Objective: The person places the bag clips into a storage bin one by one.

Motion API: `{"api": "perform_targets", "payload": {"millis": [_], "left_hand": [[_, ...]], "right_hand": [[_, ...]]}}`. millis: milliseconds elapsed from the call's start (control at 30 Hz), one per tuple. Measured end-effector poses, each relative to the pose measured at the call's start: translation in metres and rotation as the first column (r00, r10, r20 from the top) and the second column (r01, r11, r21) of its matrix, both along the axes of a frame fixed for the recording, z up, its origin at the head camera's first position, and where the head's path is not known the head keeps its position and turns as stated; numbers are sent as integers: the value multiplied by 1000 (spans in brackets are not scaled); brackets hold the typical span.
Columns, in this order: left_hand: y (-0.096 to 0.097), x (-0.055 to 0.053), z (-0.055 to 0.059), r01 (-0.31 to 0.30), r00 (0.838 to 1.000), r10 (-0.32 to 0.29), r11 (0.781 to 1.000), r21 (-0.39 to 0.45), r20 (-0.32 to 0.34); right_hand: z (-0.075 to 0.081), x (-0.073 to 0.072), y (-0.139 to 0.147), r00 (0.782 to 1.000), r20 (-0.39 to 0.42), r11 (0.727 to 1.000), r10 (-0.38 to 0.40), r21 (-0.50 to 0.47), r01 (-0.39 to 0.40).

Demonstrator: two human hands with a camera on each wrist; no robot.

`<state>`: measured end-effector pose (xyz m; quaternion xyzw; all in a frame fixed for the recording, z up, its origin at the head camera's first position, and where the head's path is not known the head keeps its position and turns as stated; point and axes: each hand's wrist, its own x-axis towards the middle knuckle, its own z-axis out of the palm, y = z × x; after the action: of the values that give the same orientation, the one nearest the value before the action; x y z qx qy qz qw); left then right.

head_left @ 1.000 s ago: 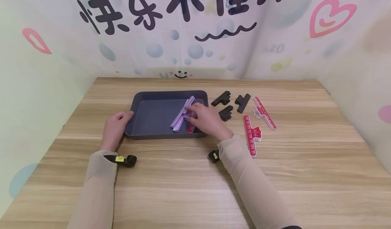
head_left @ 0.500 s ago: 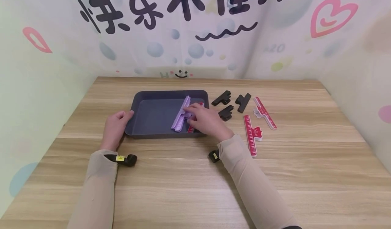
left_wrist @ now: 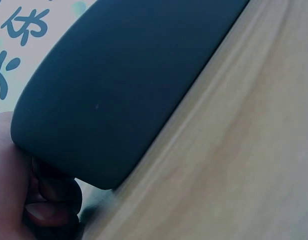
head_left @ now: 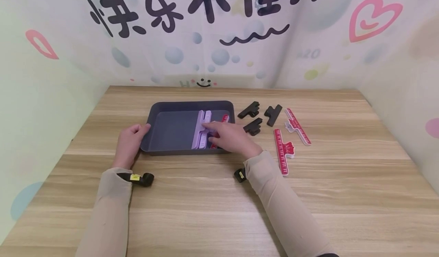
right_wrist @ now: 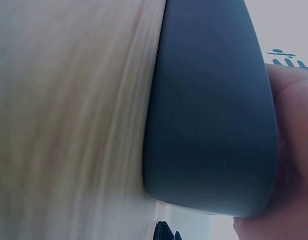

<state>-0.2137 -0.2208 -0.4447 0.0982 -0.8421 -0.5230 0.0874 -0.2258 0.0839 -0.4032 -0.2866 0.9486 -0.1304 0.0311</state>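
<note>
On the wood-grain counter (head_left: 185, 207), the left hand (head_left: 130, 140) grips the dark grey rectangular tray (head_left: 171, 129), best held steady while the right hand (head_left: 233, 137), touching the purple plastic ruler-edged clip (head_left: 197, 131) inside, whether pinching I cannot tell, should square it beside the red-and-white clip (head_left: 225, 118).

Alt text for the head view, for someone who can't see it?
A person's right hand touches a purple clip or clips in a dark tray, beside a half-hidden red clip, while the left hand holds the tray's left end. Three black clips and two red clips lie on the wooden table to the right.
</note>
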Motion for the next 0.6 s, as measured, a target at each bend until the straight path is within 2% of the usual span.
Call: {"api": "perform_targets", "payload": {"millis": [333, 600], "left_hand": [[0, 0, 1, -3, 1000, 3, 1000, -8, -3], [1, -1, 1, -8, 1000, 8, 1000, -17, -5]], "right_hand": [[2, 3, -2, 1000, 8, 997, 24, 75, -25], [3, 4, -1, 999, 31, 997, 32, 64, -34]]}}
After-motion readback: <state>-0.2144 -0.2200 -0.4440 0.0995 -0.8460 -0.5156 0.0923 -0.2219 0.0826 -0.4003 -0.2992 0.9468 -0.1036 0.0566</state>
